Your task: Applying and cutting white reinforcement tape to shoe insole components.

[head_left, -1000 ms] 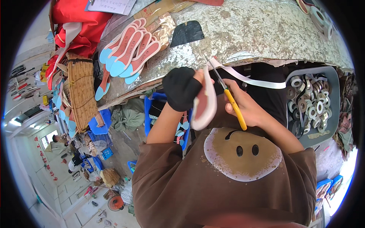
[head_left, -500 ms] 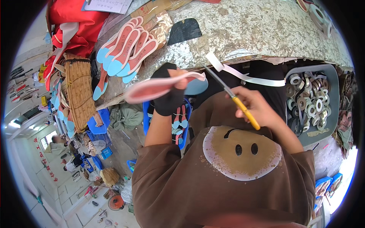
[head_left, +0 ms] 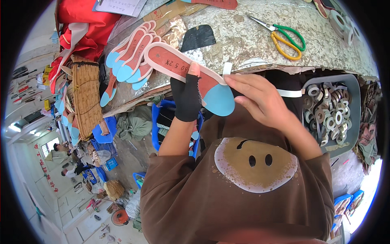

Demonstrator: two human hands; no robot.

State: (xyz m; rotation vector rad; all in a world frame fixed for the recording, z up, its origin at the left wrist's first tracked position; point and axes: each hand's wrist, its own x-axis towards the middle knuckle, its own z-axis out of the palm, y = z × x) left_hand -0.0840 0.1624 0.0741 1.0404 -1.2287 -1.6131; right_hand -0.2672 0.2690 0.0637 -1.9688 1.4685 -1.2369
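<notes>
My left hand (head_left: 187, 96), in a black fingerless glove, grips a flat shoe insole (head_left: 185, 70) that is red with a blue heel and a pale edge. The insole lies across in front of me, heel toward my right. My right hand (head_left: 255, 99) pinches a white tape strip (head_left: 227, 68) at the insole's edge near the heel. More of the strip (head_left: 289, 93) trails off behind that hand. Green and yellow scissors (head_left: 285, 37) lie on the worn table (head_left: 243, 44), apart from both hands.
A fan of similar red and blue insoles (head_left: 132, 57) lies at the table's left. A grey bin (head_left: 352, 87) of tape rolls stands at my right. A woven basket (head_left: 86, 95), red cloth (head_left: 81, 24) and blue crates (head_left: 103, 134) crowd the left. People sit far below left.
My right hand has put the scissors down on the table and now pinches the tape. The left hand has turned the insole flat, its red face up.
</notes>
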